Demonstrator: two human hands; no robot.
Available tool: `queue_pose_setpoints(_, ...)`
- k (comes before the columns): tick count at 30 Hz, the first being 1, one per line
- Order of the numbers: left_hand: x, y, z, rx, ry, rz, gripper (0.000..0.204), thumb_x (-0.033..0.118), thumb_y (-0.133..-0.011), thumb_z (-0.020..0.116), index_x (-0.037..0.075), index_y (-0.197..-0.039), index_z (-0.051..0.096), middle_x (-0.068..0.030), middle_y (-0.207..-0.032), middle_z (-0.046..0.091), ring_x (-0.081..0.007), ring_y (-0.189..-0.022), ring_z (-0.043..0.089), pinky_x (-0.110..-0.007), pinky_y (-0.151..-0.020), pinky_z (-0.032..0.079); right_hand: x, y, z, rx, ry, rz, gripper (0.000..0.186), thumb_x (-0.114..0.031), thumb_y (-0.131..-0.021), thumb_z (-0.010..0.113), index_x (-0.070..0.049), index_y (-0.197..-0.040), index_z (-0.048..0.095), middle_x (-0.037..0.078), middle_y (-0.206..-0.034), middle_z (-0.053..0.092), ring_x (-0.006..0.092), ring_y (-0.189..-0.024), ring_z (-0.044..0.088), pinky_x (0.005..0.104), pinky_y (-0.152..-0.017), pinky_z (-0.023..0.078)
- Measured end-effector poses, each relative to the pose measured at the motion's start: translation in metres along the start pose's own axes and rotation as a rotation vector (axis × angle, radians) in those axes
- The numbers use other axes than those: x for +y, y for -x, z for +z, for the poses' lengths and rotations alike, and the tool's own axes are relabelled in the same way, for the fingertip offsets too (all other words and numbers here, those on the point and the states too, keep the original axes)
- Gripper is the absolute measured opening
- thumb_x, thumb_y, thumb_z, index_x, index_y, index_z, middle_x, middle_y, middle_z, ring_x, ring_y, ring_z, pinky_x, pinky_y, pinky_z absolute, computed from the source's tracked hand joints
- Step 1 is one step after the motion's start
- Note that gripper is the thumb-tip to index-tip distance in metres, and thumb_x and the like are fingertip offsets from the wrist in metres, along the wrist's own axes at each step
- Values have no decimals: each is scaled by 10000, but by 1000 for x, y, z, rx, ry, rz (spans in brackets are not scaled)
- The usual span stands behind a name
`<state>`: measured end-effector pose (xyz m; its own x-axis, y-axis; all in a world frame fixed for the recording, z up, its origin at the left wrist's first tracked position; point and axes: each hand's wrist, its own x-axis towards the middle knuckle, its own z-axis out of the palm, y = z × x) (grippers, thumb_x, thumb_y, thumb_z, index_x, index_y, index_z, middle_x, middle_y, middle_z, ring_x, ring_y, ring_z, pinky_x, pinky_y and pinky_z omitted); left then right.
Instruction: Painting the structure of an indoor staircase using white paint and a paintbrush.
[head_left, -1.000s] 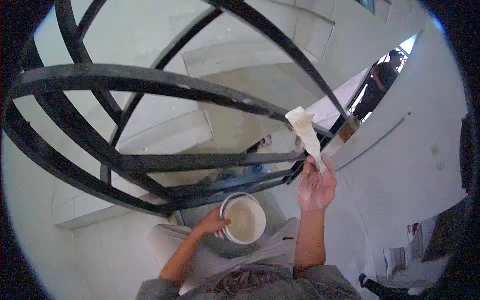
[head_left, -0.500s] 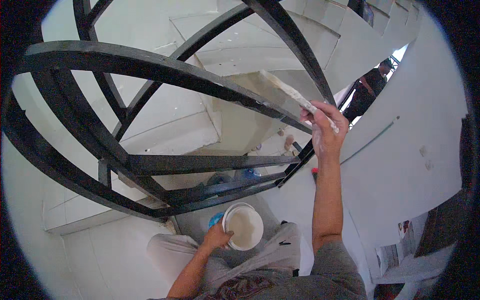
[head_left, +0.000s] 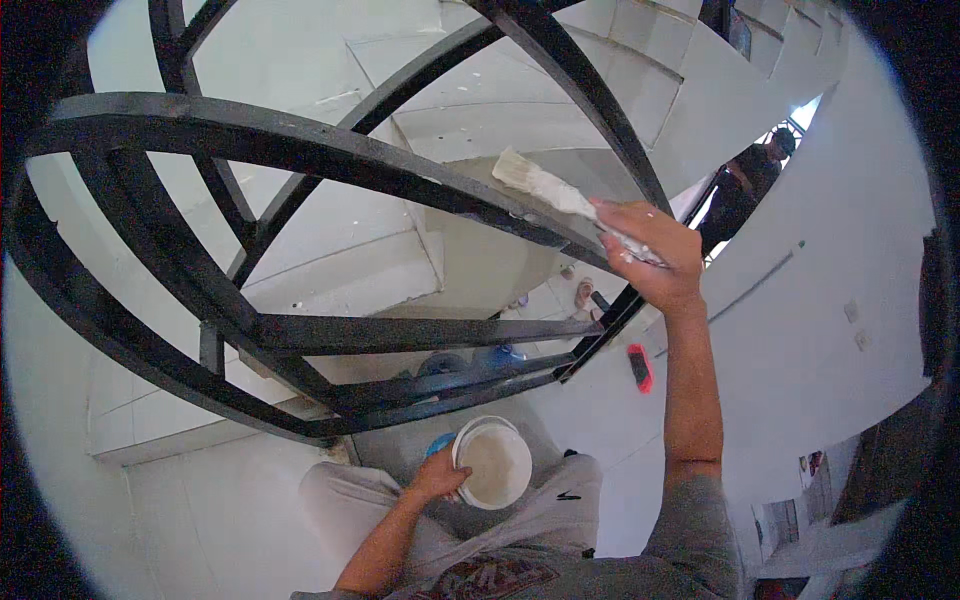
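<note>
My right hand (head_left: 658, 252) is closed around the handle of a paintbrush (head_left: 545, 187) coated in white. Its pale bristles point left and away, over the top rail of a black metal railing (head_left: 330, 140); whether they touch it I cannot tell. White smears mark the brush's handle. Low in front of my lap, my left hand (head_left: 440, 474) grips the rim of a white bucket (head_left: 527, 462), thumb over the edge. Off-white liquid shows inside the bucket. Something blue sits behind it, partly hidden by my left hand.
Curved black bars spread across the left and middle. Beyond them lie white stair steps (head_left: 340, 255). A red-edged brush (head_left: 640, 369) rests on the floor to the right. Blue containers (head_left: 497, 357) stand beneath the railing. A person in dark clothes (head_left: 745, 190) stands far right.
The paintbrush has turned from edge-on to show its flat side, and its bristles are a little farther left. My right hand has moved slightly lower. My left hand still holds the bucket.
</note>
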<state>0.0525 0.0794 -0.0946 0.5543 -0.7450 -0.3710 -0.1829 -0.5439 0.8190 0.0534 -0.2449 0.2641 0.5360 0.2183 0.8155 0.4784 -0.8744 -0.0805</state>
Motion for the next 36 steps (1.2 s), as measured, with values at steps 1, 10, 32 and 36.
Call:
queue_pose_setpoints(1, -6, -1, 1, 4, -2, -2, 624, 131, -880, 650, 39, -1436, 383, -184, -900, 702, -241, -515, 672, -393, -514, 588, 4, 0, 0, 3, -4, -2, 289, 44, -754, 745, 13, -1040, 717, 162, -1052, 740, 266, -906, 723, 330, -793, 570)
queue_pose_setpoints(10, -18, -6, -5, -37, 100, -106, 644, 135, -879, 639, 47, -1452, 360, -186, -860, 705, -239, -519, 684, -383, -481, 585, -5, 12, -33, -219, 155, 42, 358, -43, -731, 759, -29, -1084, 705, 120, -1123, 723, 290, -948, 702, 381, -819, 566)
queue_pose_setpoints(32, 3, -15, -13, 16, 233, -177, 675, 105, -887, 629, 86, -1490, 325, -196, -916, 707, -247, -509, 683, -378, -446, 579, -42, -39, -33, -11, 160, 130, 252, -1, -750, 729, -10, -1002, 731, 117, -893, 747, 186, -754, 717, 269, -707, 558)
queue_pose_setpoints(36, -9, -20, -11, 40, 227, -62, 682, 112, -880, 638, 84, -1487, 331, -203, -922, 705, -257, -502, 679, -380, -456, 583, -49, -56, -28, 58, 27, 378, 204, -147, -771, 786, -44, -945, 757, 78, -772, 734, 90, -664, 670, 243, -642, 524)
